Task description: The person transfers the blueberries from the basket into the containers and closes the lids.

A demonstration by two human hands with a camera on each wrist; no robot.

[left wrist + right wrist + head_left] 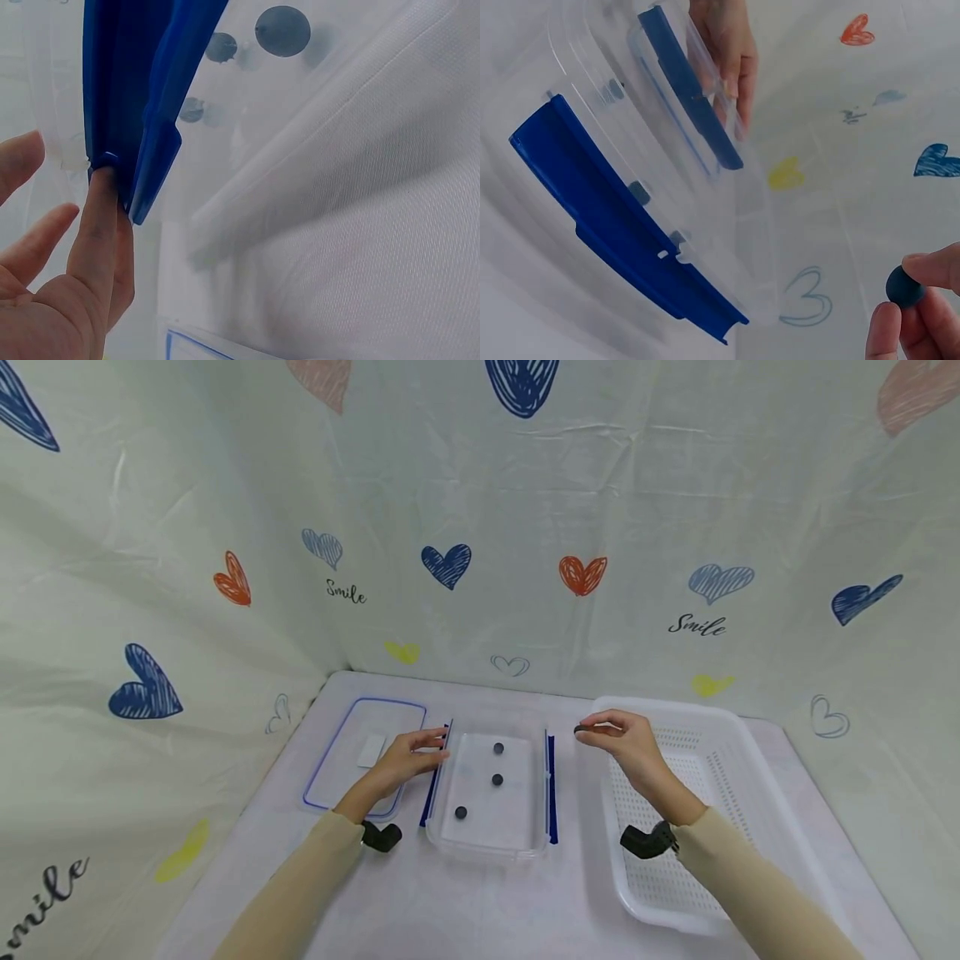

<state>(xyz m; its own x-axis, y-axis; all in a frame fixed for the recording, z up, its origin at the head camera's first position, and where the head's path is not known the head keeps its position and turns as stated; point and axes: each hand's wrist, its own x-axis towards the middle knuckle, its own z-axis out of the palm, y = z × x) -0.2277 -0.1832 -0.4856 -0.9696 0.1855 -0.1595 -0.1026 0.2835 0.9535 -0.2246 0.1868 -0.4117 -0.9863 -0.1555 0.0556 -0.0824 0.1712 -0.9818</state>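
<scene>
Toward the far edge of the tabletop (465, 906), pinching one ball (904, 288), not yet boxed, in the right fingers (611, 719) beside the clear box (517, 814), with three balls (497, 780) already inside, left fingers (96, 217) relaxed against its latch (120, 82), and lid (341, 752) off near the left edge.

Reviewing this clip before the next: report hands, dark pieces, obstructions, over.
Right hand pinching a dark round piece. Left hand touching a blue flap. Three more pieces inside the clear container. Lid off, lying left; nothing visibly in the way.
</scene>
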